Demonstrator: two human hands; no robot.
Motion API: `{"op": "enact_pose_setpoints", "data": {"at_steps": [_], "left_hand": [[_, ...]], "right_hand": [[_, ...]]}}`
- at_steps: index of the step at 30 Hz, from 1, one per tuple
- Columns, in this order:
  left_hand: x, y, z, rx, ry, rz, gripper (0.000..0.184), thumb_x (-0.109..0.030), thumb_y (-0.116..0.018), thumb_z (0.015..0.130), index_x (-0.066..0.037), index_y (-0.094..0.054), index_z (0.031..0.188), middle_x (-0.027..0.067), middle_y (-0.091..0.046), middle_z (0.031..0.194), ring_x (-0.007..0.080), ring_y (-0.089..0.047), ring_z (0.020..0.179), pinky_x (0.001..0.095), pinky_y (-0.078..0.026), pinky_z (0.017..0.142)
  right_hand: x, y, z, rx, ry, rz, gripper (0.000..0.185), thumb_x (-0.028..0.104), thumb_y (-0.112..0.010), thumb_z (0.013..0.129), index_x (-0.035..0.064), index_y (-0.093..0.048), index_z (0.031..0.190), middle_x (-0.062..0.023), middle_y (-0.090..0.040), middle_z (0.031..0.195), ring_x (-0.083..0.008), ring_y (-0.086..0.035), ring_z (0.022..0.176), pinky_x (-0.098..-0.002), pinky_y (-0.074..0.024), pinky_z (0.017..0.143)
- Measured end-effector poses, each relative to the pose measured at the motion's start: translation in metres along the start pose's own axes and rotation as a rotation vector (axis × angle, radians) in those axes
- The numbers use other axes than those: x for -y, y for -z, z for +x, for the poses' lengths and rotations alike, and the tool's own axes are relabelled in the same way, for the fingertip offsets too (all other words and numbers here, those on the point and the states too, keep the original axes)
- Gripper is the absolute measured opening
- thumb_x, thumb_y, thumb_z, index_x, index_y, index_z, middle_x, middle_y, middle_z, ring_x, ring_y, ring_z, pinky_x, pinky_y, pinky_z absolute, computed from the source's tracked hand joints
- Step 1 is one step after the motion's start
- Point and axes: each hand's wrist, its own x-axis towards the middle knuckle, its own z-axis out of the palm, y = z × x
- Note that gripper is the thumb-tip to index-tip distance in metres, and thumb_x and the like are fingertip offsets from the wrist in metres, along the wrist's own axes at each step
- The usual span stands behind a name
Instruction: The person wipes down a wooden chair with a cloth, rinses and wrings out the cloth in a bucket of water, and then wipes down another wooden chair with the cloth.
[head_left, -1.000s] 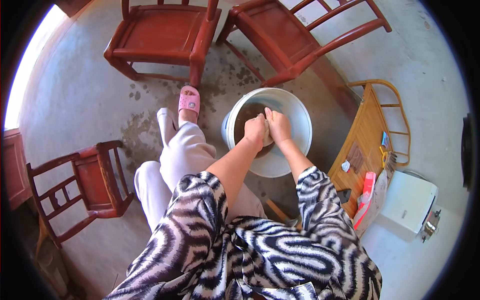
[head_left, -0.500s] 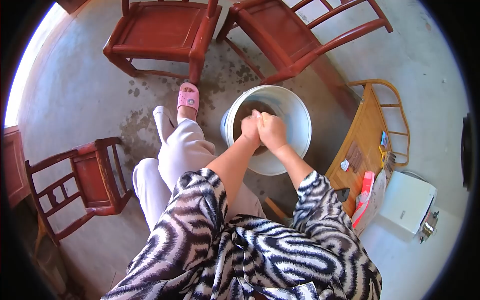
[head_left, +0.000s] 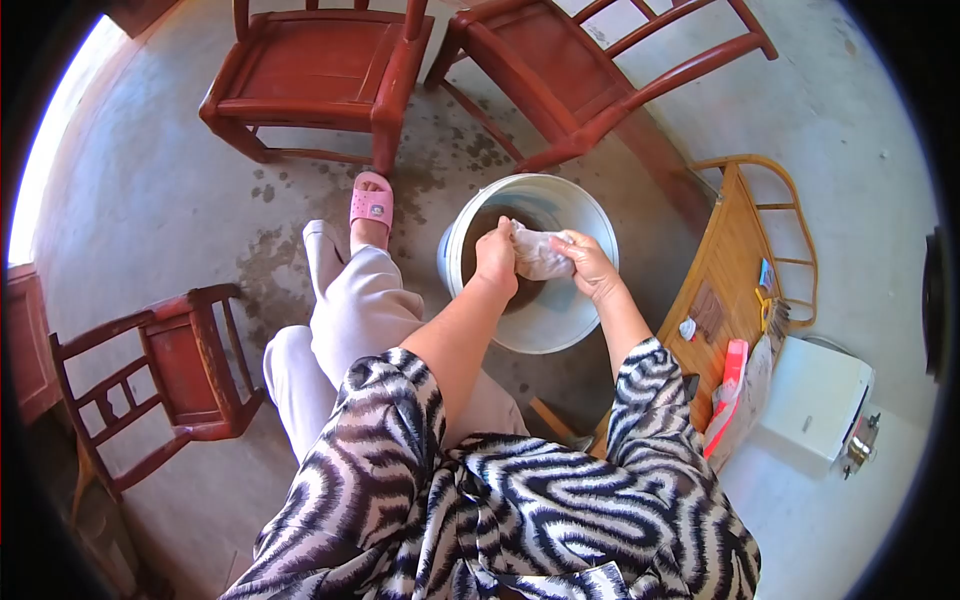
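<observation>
Head view, bucket: white bucket (head_left: 578, 308), round, smooth-walled, with brown water (head_left: 526, 291) seen inside.
Floor: grey floor (head_left: 180, 235), smooth, blotched with dark patches around the bucket.
Chairs: red wooden chair (head_left: 310, 65) and second red chair (head_left: 540, 70), both flat-seated, placed beyond the bucket.
Cloth position: pale cloth (head_left: 541, 254) is held over the bucket mouth, between the hands.
Cloth axis: long axis is laid left to right across the opening, right end slightly lower in frame.
Cloth look: whitish, bunched, creased, uneven edges; ends are covered by fingers.
Left hand: left end is gripped in the closed left hand (head_left: 496, 258).
Right hand: right end is pinched between thumb and fingers of the right hand (head_left: 589, 264).
</observation>
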Motion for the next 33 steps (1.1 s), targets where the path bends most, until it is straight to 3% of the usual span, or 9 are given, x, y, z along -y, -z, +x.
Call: {"op": "enact_pose_setpoints", "data": {"at_steps": [7,9,11,13,17,21,25,30,33], "left_hand": [[-0.004,-0.010,-0.007,-0.148,-0.177,0.038,0.039,-0.034,-0.043,0.092,0.001,-0.057,0.084,0.0077,-0.056,0.080,0.0180,-0.053,0.072,0.0326,-0.043,0.070],[-0.013,-0.012,-0.015,-0.184,-0.152,0.021,0.039,-0.035,-0.042,0.092,0.001,-0.057,0.084,0.0081,-0.057,0.079,0.0182,-0.053,0.072,0.0327,-0.044,0.069],[-0.007,-0.012,-0.009,-0.117,-0.120,-0.075,0.039,-0.034,-0.042,0.092,0.000,-0.057,0.084,0.0080,-0.057,0.080,0.0181,-0.052,0.072,0.0328,-0.044,0.069],[-0.014,-0.019,-0.026,-0.092,-0.018,0.072,0.036,-0.033,-0.042,0.092,-0.002,-0.057,0.083,0.0073,-0.056,0.078,0.0173,-0.052,0.071,0.0332,-0.043,0.066],[-0.005,-0.016,-0.021,-0.021,-0.075,0.005,0.033,-0.032,-0.043,0.092,-0.002,-0.057,0.085,0.0064,-0.056,0.078,0.0168,-0.051,0.068,0.0348,-0.043,0.063],[0.005,0.008,0.012,0.112,-0.116,-0.071,0.033,-0.034,-0.045,0.092,-0.003,-0.055,0.085,0.0070,-0.055,0.085,0.0182,-0.051,0.072,0.0348,-0.045,0.064],[-0.004,-0.016,-0.018,0.073,-0.029,0.051,0.038,-0.039,-0.040,0.092,-0.004,-0.054,0.095,0.0075,-0.057,0.091,0.0193,-0.055,0.083,0.0341,-0.046,0.074],[-0.021,-0.018,-0.024,0.145,-0.030,-0.058,0.062,-0.053,-0.024,0.092,-0.003,-0.058,0.105,0.0071,-0.056,0.093,0.0188,-0.055,0.088,0.0328,-0.044,0.084],[-0.015,-0.017,-0.015,0.147,-0.044,-0.059,0.061,-0.053,-0.026,0.091,-0.003,-0.056,0.110,0.0070,-0.055,0.092,0.0196,-0.054,0.088,0.0327,-0.043,0.085]], "right_hand": [[0.019,-0.055,-0.013,-0.144,0.278,-0.121,0.020,0.022,-0.053,0.088,0.0036,-0.056,0.080,-0.0006,-0.055,0.072,-0.0066,-0.049,0.069,-0.0230,-0.0410,0.064],[0.023,-0.072,-0.022,-0.042,0.384,-0.618,0.024,0.023,-0.052,0.090,0.0035,-0.054,0.076,0.0023,-0.053,0.071,-0.0058,-0.047,0.067,-0.0231,-0.0389,0.060],[0.022,-0.093,-0.025,-0.189,0.654,-1.184,0.034,0.031,-0.050,0.088,0.0031,-0.053,0.068,-0.0132,-0.058,0.062,-0.0295,-0.055,0.056,-0.0355,-0.0404,0.052],[0.014,-0.072,0.006,-0.365,0.499,-1.177,0.039,0.035,-0.044,0.089,0.0038,-0.055,0.068,-0.0194,-0.058,0.068,-0.0392,-0.054,0.064,-0.0421,-0.0412,0.054],[0.013,-0.070,0.011,-0.545,0.444,-1.293,0.046,0.040,-0.037,0.090,0.0047,-0.057,0.068,-0.0188,-0.058,0.066,-0.0402,-0.055,0.063,-0.0468,-0.0420,0.055],[0.011,-0.102,-0.024,-0.417,0.656,-1.248,0.038,0.032,-0.043,0.089,0.0050,-0.054,0.064,-0.0189,-0.056,0.063,-0.0386,-0.055,0.059,-0.0474,-0.0418,0.053],[0.000,-0.055,0.004,-0.526,0.318,-1.107,0.039,0.037,-0.046,0.088,0.0038,-0.056,0.070,-0.0223,-0.055,0.068,-0.0390,-0.055,0.066,-0.0444,-0.0423,0.056],[0.006,-0.036,0.002,-0.266,0.313,-0.123,0.026,0.029,-0.055,0.087,0.0039,-0.059,0.081,0.0043,-0.055,0.074,-0.0070,-0.049,0.075,-0.0233,-0.0377,0.068],[0.021,-0.023,-0.009,-0.041,0.019,-0.164,0.027,0.030,-0.055,0.087,0.0045,-0.060,0.081,0.0037,-0.055,0.072,-0.0048,-0.047,0.071,-0.0208,-0.0354,0.066]]}}
